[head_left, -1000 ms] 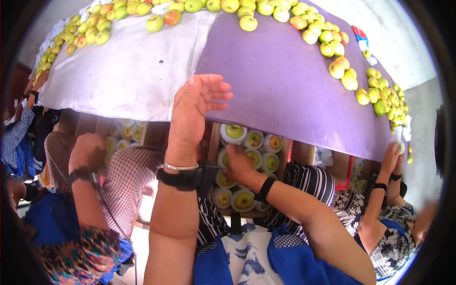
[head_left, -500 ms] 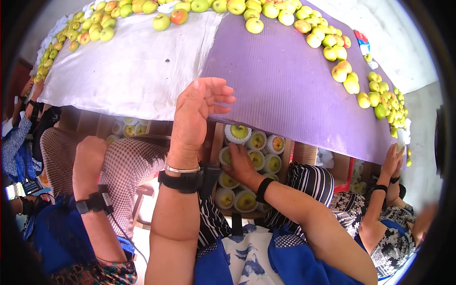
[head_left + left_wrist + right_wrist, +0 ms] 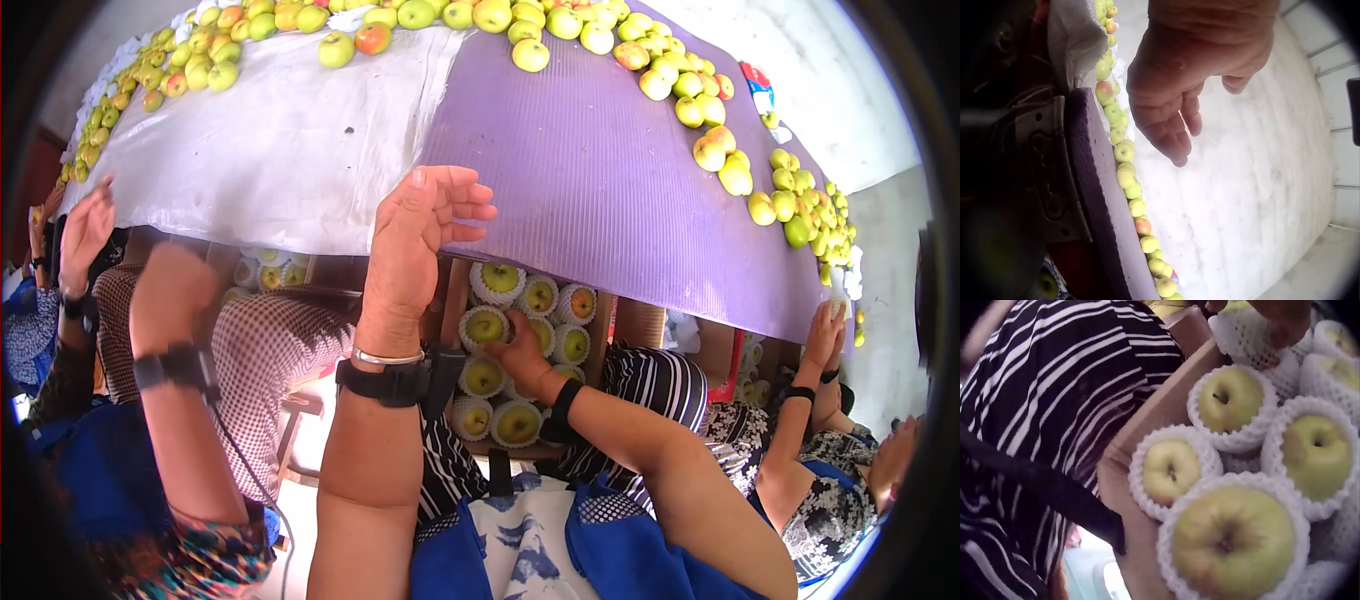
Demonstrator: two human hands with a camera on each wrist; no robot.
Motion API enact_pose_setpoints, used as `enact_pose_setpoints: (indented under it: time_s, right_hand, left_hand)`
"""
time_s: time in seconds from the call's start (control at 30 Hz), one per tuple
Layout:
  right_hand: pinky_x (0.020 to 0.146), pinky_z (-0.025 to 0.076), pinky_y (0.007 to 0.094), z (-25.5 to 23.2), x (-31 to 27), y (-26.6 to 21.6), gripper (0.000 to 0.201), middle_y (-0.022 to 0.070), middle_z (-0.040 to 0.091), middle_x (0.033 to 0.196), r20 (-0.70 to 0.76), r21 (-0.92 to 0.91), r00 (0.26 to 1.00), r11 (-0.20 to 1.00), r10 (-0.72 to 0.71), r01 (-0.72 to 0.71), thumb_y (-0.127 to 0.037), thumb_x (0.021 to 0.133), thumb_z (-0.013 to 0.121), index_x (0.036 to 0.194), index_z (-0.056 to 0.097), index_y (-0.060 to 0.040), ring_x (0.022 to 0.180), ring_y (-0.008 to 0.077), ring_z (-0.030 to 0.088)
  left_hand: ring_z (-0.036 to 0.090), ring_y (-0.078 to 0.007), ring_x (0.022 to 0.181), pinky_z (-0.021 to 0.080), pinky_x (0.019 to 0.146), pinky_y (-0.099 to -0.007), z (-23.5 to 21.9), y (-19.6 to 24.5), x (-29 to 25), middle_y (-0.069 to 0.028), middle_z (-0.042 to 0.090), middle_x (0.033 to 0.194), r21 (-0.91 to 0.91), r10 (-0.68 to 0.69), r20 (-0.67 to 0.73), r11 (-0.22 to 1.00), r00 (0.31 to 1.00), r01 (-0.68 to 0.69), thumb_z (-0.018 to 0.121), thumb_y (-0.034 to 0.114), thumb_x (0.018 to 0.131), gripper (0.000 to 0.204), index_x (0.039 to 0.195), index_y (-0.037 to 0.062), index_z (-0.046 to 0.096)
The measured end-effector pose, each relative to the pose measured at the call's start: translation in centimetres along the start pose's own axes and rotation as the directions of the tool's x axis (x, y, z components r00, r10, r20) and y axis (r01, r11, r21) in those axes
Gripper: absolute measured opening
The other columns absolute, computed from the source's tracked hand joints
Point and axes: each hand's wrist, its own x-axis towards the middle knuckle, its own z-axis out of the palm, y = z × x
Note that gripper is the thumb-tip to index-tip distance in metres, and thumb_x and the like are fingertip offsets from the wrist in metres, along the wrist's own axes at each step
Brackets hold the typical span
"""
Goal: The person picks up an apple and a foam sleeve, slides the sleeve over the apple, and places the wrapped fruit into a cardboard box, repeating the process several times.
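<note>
My left hand (image 3: 410,240) is held up in front of the table edge, its fingers loosely bent and nothing in them; the left wrist view shows it against the pale wall. Below the table my right hand (image 3: 522,362) reaches into a cardboard box (image 3: 1132,540) of green apples in white foam nets. In the right wrist view its fingertips (image 3: 1288,319) grip a netted apple (image 3: 1247,340) at the top of the picture. Much of that apple is hidden by the hand. Nearer in the box is a large netted apple (image 3: 1235,540), stem end up.
A purple ribbed mat (image 3: 580,180) and a white sheet (image 3: 260,150) cover the table. Loose apples (image 3: 650,60) line its far side. On the left, a neighbour's arm (image 3: 185,420) comes close; another person's arms (image 3: 815,350) are at right.
My right hand has shifted slightly right and nearer within the box, uncovering an apple in the left row. My left hand stays nearly still. At left, another raised hand has come into view.
</note>
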Motion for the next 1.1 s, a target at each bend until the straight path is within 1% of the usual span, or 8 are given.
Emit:
enact_pose_setpoints:
  time_s: [0.17,0.3,0.47,0.6,0.73,0.83,1.03,1.1]
  right_hand:
    - [0.091,0.042,0.0338,-0.5,0.1,-2.0,0.07,0.0214,0.054,0.115,0.062,-0.107,0.981,0.978,0.185,-0.178,-0.023,0.069,0.071,0.125,0.038,0.0023,0.105,0.0319,0.054]
    - [0.092,0.041,0.0347,-0.8,0.2,-3.5,0.07,0.0215,0.053,0.118,0.136,-0.024,0.921,0.93,0.365,-0.366,-0.025,0.07,0.069,0.127,0.038,0.002,0.108,0.033,0.053]
    - [0.096,0.038,0.0349,-0.3,0.7,-3.2,0.072,0.0231,0.047,0.125,0.109,-0.221,0.975,0.961,0.191,-0.164,-0.024,0.073,0.069,0.13,0.034,0.0019,0.117,0.0332,0.046]
    - [0.098,0.037,0.0352,0.2,1.3,-1.4,0.071,0.0234,0.045,0.127,0.087,-0.122,0.968,0.967,0.235,-0.224,-0.022,0.073,0.069,0.13,0.034,0.0025,0.119,0.0337,0.043]
    - [0.092,0.041,0.0395,0.1,1.3,-1.0,0.068,0.0246,0.049,0.121,0.085,-0.142,0.995,0.989,0.058,-0.046,-0.025,0.072,0.07,0.126,0.038,0.0028,0.114,0.0348,0.048]
    - [0.09,0.043,0.0412,-0.1,1.6,-2.2,0.077,0.0261,0.05,0.12,0.115,-0.33,0.985,0.94,0.128,-0.083,-0.033,0.067,0.071,0.126,0.038,0.0041,0.11,0.036,0.051]
    - [0.089,0.044,0.0399,1.6,4.8,6.0,0.073,0.0258,0.052,0.118,0.109,-0.287,0.985,0.944,-0.136,0.162,-0.03,0.072,0.07,0.125,0.037,0.0064,0.107,0.0347,0.054]
    - [0.089,0.043,0.0391,0.8,4.3,5.8,0.073,0.0255,0.051,0.121,0.124,-0.203,0.99,0.975,-0.061,0.086,-0.029,0.073,0.07,0.126,0.036,0.0066,0.11,0.0336,0.053]
  left_hand:
    - [0.062,-0.0243,0.085,0.049,0.072,-0.0333,0.0,0.0,0.0,-0.0146,0.063,0.094,0.0,-0.014,-0.006,1.0,1.0,0.014,0.031,0.046,0.095,0.054,0.103,-0.0007,0.055]
    - [0.063,-0.024,0.085,0.05,0.071,-0.033,-0.1,-0.1,0.0,-0.0141,0.064,0.093,0.006,-0.023,-0.006,1.0,1.0,0.023,0.032,0.047,0.095,0.054,0.102,-0.0005,0.056]
    - [0.063,-0.0233,0.084,0.05,0.071,-0.0327,0.0,-0.1,0.1,-0.014,0.064,0.093,0.023,-0.039,-0.011,0.999,0.999,0.039,0.031,0.046,0.095,0.053,0.101,-0.0002,0.057]
    - [0.063,-0.0223,0.084,0.05,0.071,-0.0323,0.1,-0.3,-0.1,-0.0131,0.064,0.092,0.008,-0.059,-0.005,0.998,0.998,0.059,0.032,0.044,0.095,0.051,0.102,0.0003,0.057]
    - [0.063,-0.0212,0.083,0.05,0.071,-0.032,0.3,-0.9,-0.2,-0.0118,0.064,0.092,-0.014,-0.076,-0.003,0.997,0.997,0.076,0.035,0.042,0.095,0.046,0.102,0.002,0.057]
    - [0.057,-0.0174,0.086,0.045,0.076,-0.0314,1.5,-1.1,-0.9,-0.0059,0.059,0.09,0.08,-0.036,-0.001,0.996,0.999,0.036,0.038,0.043,0.094,0.041,0.098,0.0059,0.055]
    - [0.057,-0.0106,0.075,0.047,0.064,-0.0247,1.5,-3.2,0.1,-0.0019,0.059,0.085,-0.006,-0.08,0.035,0.997,0.996,0.08,0.044,0.045,0.092,0.041,0.098,0.0068,0.056]
    - [0.057,-0.0108,0.076,0.047,0.064,-0.0252,1.6,-3.5,0.1,-0.002,0.059,0.085,0.049,-0.115,0.081,0.993,0.99,0.112,0.042,0.049,0.092,0.044,0.098,0.0076,0.056]
